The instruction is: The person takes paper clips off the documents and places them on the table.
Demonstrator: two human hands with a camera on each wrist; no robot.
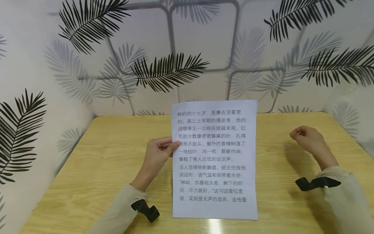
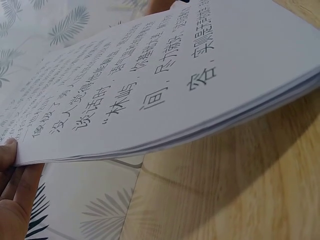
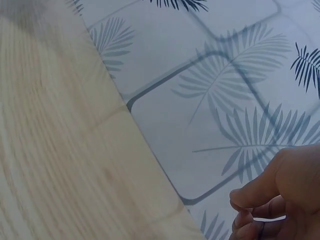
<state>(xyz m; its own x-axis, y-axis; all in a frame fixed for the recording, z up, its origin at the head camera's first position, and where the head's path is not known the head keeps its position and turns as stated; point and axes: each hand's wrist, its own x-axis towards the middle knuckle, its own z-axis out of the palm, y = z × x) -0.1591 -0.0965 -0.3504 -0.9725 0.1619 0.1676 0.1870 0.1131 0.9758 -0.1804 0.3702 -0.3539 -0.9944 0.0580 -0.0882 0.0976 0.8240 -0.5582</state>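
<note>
My left hand (image 1: 155, 156) grips a stack of printed paper sheets (image 1: 215, 162) by its left edge, thumb in front and fingers behind. The stack stands nearly upright, its text facing me. Several layered edges of the sheets (image 2: 200, 97) show in the left wrist view, over the table. Off to the right, my right hand (image 1: 312, 143) is raised above the table, fingers curled in and thumb tip against them; nothing clearly shows between them. A tiny pale, looped object (image 1: 286, 147) appears just below and left of those fingertips.
The light wood table (image 1: 117, 130) reaches back to a wall (image 1: 201, 39) patterned with palm leaves and grey lines. Black straps (image 1: 318, 183) circle both sleeves at the wrists. A bright glare spot lies on the table's near side, below the paper.
</note>
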